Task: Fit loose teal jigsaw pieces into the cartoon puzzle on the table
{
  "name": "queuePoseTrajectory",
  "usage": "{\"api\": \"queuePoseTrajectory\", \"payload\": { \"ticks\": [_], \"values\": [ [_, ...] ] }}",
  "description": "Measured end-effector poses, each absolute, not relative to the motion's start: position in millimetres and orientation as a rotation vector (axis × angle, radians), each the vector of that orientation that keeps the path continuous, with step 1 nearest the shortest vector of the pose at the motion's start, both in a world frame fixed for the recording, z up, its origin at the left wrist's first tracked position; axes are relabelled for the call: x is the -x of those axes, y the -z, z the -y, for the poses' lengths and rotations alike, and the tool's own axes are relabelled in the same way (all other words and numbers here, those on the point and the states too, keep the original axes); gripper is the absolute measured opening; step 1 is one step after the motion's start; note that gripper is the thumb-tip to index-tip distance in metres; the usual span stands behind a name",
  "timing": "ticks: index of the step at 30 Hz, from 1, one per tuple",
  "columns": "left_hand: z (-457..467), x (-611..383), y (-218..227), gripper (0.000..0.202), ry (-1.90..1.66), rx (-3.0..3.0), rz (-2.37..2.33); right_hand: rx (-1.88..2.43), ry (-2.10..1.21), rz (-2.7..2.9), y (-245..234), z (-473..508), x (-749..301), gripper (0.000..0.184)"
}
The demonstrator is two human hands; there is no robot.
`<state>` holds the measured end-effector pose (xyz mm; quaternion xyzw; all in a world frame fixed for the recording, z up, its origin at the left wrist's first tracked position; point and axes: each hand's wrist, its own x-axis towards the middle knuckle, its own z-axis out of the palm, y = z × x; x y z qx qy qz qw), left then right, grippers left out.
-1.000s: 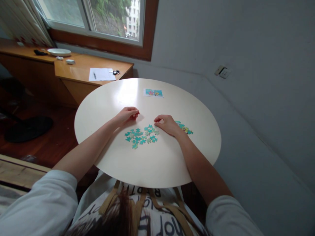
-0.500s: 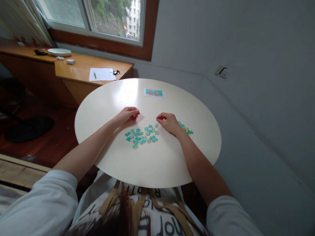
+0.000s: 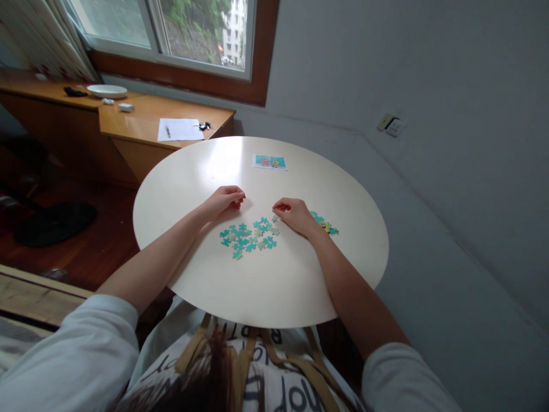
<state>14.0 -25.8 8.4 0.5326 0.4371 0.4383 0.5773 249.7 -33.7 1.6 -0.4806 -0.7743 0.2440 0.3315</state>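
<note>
Lying between the near edge of the table (image 3: 257,289) and its middle, loose puzzle pieces (image 3: 251,240) spread out; another pile (image 3: 325,223) sits toward the right edge. The right hand (image 3: 292,214) and left hand (image 3: 227,198) curl narrowly, contents impossible to tell. A picture card (image 3: 270,162) lies near the far edge.

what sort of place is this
Probably a room in a home: a cream cloth curtain, a glossy brown wooden desk and a round white table with teal jigsaw pieces.
</note>
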Motion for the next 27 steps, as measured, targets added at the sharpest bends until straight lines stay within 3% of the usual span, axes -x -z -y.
{"api": "queuePoseTrajectory", "payload": {
  "ticks": [3,10,27],
  "values": [
    [26.8,-14.5,-8.9,0.008,-1.064,-1.294,-1.066,1.25,-0.651,2.023,-1.0,33.5,-249.5,0.011],
    [24.6,-11.8,-6.4,0.02,-1.082,-1.314,-1.148,1.265,-0.655,2.034,-0.7,33.8,-248.8,0.013],
    [24.7,-11.8,-7.9,0.024,-1.111,-1.281,-1.198,1.266,-0.673,2.043,-0.1,34.2,-249.1,0.013]
  ]
}}
